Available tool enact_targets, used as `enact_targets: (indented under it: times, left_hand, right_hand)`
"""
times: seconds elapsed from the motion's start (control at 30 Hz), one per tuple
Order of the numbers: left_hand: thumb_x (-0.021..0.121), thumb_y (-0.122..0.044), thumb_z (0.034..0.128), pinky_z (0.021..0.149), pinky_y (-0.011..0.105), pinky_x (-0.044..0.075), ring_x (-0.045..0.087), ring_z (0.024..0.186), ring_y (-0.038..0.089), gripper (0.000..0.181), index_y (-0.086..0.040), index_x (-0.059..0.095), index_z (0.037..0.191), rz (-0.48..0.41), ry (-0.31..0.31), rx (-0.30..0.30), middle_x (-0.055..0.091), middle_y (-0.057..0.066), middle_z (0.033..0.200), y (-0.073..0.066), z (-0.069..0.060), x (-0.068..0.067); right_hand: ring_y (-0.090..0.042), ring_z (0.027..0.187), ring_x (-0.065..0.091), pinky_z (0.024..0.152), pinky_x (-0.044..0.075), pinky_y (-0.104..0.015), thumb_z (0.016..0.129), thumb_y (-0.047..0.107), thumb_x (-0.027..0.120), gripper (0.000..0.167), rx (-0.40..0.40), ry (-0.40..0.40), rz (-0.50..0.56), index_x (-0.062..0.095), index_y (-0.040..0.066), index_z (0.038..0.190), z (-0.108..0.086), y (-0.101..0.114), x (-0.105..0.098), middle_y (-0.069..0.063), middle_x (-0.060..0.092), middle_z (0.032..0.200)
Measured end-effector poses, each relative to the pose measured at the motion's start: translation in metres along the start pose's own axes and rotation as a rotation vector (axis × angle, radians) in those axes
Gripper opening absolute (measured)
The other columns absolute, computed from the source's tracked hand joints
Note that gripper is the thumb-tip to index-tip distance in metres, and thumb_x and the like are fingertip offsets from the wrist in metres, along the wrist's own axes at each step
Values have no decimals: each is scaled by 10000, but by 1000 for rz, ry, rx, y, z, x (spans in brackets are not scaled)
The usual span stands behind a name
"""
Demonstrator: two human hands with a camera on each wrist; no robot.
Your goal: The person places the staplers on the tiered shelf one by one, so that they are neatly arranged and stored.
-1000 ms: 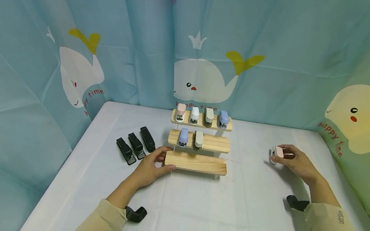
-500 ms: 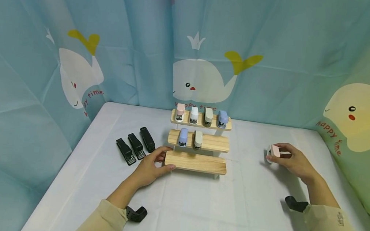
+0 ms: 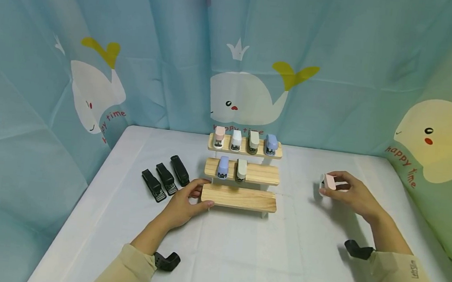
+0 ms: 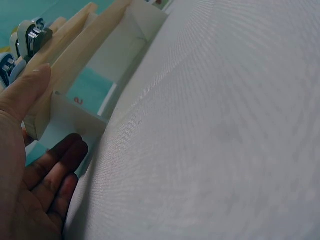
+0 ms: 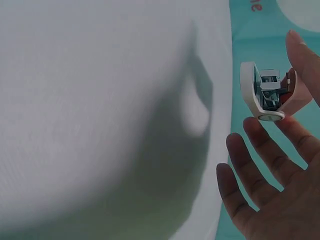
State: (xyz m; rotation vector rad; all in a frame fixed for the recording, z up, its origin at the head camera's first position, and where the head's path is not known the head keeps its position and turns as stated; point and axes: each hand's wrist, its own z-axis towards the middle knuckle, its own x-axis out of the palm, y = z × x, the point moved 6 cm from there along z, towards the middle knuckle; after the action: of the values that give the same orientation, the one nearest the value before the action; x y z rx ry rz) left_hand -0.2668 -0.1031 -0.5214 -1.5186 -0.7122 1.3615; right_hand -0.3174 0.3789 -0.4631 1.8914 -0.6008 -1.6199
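Watched from my remote post, the left hand (image 3: 183, 205) grips the left end of the wooden rack (image 3: 241, 198) at its lowest shelf. Across the white surface (image 3: 256, 255), the right hand (image 3: 354, 197) pinches a pink-and-white stapler (image 3: 329, 182) above the cloth, right of the rack and well apart from it. I judge this a carry in progress; the next move calls for a level path and a firm pinch. Compared with a second ago, that stapler is slightly nearer the rack; the left hand is unmoved. Beyond stand a blue stapler (image 3: 222, 167) and a cream stapler (image 3: 241, 170) mid-rack.
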Motion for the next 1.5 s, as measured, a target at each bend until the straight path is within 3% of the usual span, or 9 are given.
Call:
enact_targets:
  times: [0.17,0.47,0.8,1.17,1.5]
  left_hand:
    - [829,-412,886,1043,448,481,627,1132,171,589,-402,561,1411,6,-2,-2,678,-25,1244,1,1,0]
    - [827,-422,885,1039,442,477,616,1129,167,581,-406,564,1402,13,-4,-17,674,-31,1245,2,1,0]
    - [831,-422,882,1044,443,476,620,1130,169,587,-391,569,1406,3,-2,-23,678,-26,1242,2,0,0]
    - [828,-408,889,1041,439,477,623,1135,161,579,-391,567,1406,-1,2,-20,676,-28,1245,1,0,-1]
    - [829,-411,886,1048,435,471,618,1137,157,579,-387,572,1404,-8,1,-25,676,-33,1245,0,0,-1]
  right_hand:
    - [-67,1054,558,786,498,-240,937,382,780,680,-37,-14,-13,476,123,1487,-4,14,1,-129,573,1329]
    - [-174,1085,549,774,510,-277,918,395,800,680,-63,-20,-19,498,121,1461,-9,39,5,-138,594,1294]
    - [-197,1056,585,767,513,-274,901,380,822,641,-103,-30,11,534,144,1423,-13,60,14,-124,603,1262]
    - [-144,1015,607,760,533,-278,889,353,837,604,-164,-67,22,567,159,1394,-17,88,22,-107,625,1235]
    - [-114,1093,568,867,481,-200,877,326,853,598,-228,-92,43,588,169,1390,-15,111,35,-24,635,1256]
